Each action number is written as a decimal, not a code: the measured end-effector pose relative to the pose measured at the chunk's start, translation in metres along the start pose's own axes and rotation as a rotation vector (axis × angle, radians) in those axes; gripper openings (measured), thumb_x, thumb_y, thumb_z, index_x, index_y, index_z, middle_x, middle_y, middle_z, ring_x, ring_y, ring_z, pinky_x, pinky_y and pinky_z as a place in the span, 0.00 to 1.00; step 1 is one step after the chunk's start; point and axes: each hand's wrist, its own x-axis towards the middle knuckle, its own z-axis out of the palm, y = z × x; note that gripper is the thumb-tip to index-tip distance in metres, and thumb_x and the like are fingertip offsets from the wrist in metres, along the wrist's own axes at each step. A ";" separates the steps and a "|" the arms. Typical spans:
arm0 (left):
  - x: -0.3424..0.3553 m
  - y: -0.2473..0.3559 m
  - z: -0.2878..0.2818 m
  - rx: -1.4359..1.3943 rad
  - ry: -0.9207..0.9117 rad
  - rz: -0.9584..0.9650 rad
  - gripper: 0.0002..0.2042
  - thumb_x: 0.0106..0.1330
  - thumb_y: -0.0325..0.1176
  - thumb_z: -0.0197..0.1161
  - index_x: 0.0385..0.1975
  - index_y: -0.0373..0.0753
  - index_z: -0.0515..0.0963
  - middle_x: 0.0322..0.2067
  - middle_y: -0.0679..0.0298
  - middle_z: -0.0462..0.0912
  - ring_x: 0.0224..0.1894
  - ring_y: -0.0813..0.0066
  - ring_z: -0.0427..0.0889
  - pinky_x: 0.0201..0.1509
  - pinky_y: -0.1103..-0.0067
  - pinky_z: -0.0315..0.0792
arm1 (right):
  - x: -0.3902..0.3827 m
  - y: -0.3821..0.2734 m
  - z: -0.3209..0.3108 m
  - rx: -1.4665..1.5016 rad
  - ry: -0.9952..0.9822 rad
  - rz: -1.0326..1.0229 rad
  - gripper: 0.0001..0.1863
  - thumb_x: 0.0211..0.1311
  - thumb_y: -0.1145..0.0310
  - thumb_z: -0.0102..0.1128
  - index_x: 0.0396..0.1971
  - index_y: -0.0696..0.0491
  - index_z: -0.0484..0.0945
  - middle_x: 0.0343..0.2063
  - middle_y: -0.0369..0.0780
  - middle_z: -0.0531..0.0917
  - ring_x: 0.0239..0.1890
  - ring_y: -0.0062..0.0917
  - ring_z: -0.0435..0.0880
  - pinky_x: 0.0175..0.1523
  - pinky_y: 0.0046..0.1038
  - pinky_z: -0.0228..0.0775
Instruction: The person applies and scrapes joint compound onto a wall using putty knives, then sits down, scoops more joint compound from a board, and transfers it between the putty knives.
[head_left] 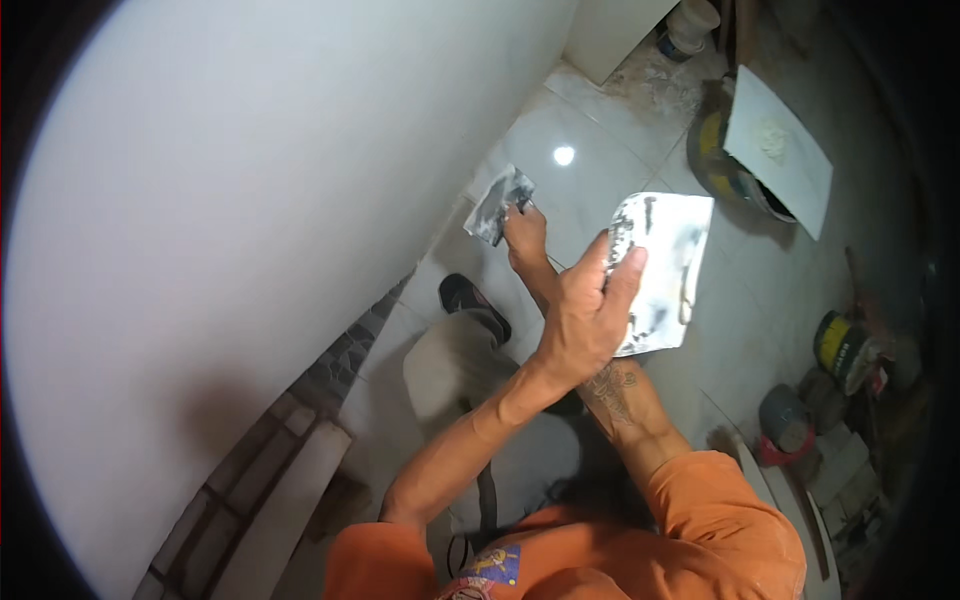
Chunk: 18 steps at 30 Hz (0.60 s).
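Note:
My forearms cross, the left above the right. My left hand (590,310) is closed around the edge of a flat white rectangular plate (668,265), which has rounded corners and dark and whitish smears. Beyond it, near the foot of the white wall (250,180), my right hand (526,235) grips a putty knife (492,208). Its wide grey blade carries pale smears and is close to the wall; whether they touch I cannot tell. My fingers partly hide its handle.
A dark bucket with yellow markings (712,160) stands at the far right, topped by a tilted white board (795,150) bearing a pale lump. Another bucket (690,28) is farther back. A yellow-black container (840,350) and a grey pot (785,418) crowd the right. Planks (290,515) lie lower left.

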 end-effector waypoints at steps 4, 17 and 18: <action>0.029 -0.078 -0.021 0.021 -0.074 0.009 0.12 0.70 0.36 0.50 0.36 0.31 0.68 0.18 0.57 0.74 0.20 0.74 0.72 0.27 0.76 0.68 | 0.062 0.037 0.046 -0.103 0.057 -0.163 0.13 0.59 0.69 0.51 0.34 0.65 0.75 0.24 0.42 0.79 0.27 0.24 0.75 0.36 0.29 0.67; 0.038 -0.110 -0.028 0.056 -0.104 0.173 0.12 0.70 0.36 0.50 0.36 0.31 0.69 0.19 0.55 0.76 0.18 0.67 0.76 0.26 0.75 0.69 | 0.047 -0.008 0.069 -0.132 -0.177 -0.404 0.13 0.59 0.67 0.49 0.34 0.64 0.70 0.26 0.52 0.78 0.30 0.40 0.79 0.37 0.36 0.69; 0.039 -0.105 -0.029 0.064 -0.114 0.194 0.12 0.70 0.36 0.50 0.36 0.31 0.69 0.19 0.54 0.76 0.18 0.67 0.76 0.26 0.75 0.69 | 0.044 -0.008 0.065 -0.129 -0.178 -0.417 0.13 0.59 0.67 0.49 0.34 0.64 0.70 0.26 0.52 0.78 0.30 0.40 0.79 0.37 0.36 0.69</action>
